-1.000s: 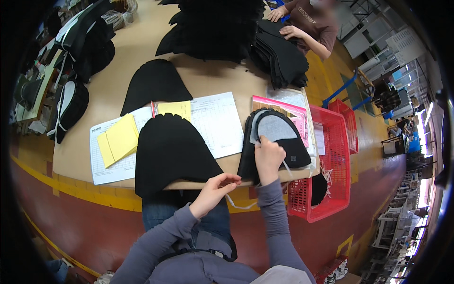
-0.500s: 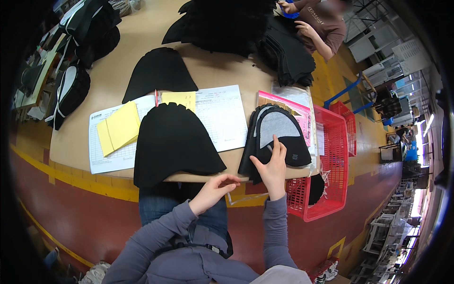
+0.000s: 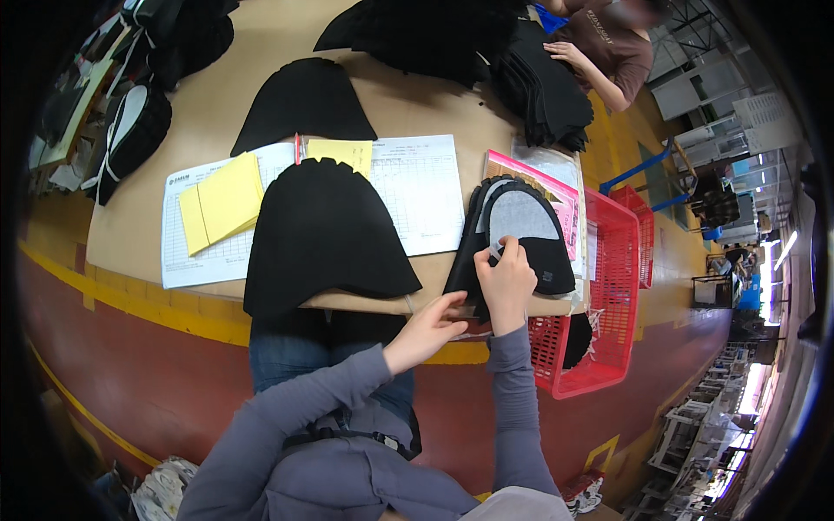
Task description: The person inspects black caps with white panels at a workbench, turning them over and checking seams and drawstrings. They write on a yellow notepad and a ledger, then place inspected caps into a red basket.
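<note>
At the table's front right lies a small stack of black curved fabric pieces (image 3: 521, 221) with a light grey patch on top. Over it, my right hand (image 3: 506, 280) is closed, pinching a thin white strip (image 3: 496, 252) between thumb and fingers. My left hand (image 3: 426, 332) is just off the table edge, left of the stack's lower corner, its fingers apart and slightly blurred. Part of the strip runs below the hands, hard to follow. A large black bell-shaped piece (image 3: 330, 239) with a notched top lies to the left, overhanging the table edge.
Another black piece (image 3: 304, 104) lies farther back. Printed sheets (image 3: 417, 195) and yellow notes (image 3: 221, 204) lie between. A red basket (image 3: 617, 295) stands right of the table. Black stacks (image 3: 543, 87) fill the far side, near a person (image 3: 604, 52). Tied bundles (image 3: 135, 130) sit left.
My right hand has gone from spread fingers on the stack to a pinch on the white strip. My left hand has moved right and up, towards the stack. The view has shifted slightly.
</note>
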The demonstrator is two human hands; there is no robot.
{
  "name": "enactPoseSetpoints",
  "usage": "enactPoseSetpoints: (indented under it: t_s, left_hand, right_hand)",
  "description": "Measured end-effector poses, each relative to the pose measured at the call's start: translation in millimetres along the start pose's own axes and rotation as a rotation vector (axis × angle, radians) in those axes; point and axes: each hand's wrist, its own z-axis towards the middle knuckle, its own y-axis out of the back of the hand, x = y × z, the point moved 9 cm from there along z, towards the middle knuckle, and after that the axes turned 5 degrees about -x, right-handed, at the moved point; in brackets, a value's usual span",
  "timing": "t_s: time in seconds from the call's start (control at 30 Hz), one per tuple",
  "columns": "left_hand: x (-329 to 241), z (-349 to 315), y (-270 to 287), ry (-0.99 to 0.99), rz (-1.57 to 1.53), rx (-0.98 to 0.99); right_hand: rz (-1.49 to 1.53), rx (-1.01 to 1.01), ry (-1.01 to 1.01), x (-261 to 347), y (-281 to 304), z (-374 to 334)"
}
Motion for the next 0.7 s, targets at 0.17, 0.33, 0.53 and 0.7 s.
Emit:
enactPoseSetpoints:
  t_s: [0.17, 0.33, 0.53, 0.7]
  left_hand:
    - [18, 20, -24, 0.117, -0.109, 0.012]
    - [28, 42, -35, 0.288, -0.463, 0.057]
    - [30, 46, -30, 0.272, -0.552, -0.025]
    - [38, 52, -19, 0.203, -0.452, -0.034]
  right_hand:
    - [0.271, -0.005, -0.042, -21, 9, 9]
    - [0.192, 0.221, -0.165, -28, 10, 9]
    - [0.395, 0.204, 0.080, -29, 15, -11]
    - [0.608, 0.400, 0.072, -14, 35, -47]
